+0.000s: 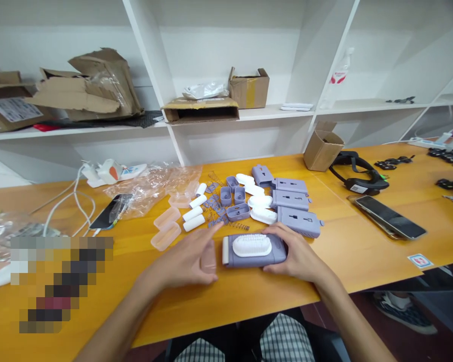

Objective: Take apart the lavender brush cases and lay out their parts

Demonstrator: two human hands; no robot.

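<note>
My right hand [296, 254] is wrapped round the right end of a grey-purple plastic housing [230, 259]. On top of this housing lies a white bristled brush pad [252, 245], and a white roller [225, 250] shows at its left end. Just left of it, my left hand [186, 259] curves its thumb and fingers round a translucent plastic cover [208, 259]. Behind the hands are several loose white brush pads [263, 215], grey-purple housings [298, 221], small grey-purple trays [237, 212], white rollers [194, 222], springs [239, 226] and translucent covers [166, 236].
Crumpled clear plastic bags [154, 183] and a phone [111, 211] lie at left beside a power strip [132, 172] with white cables. At right are another phone [390, 217], a black headset [357, 173] and a small cardboard box [322, 148]. White shelves [275, 113] stand behind.
</note>
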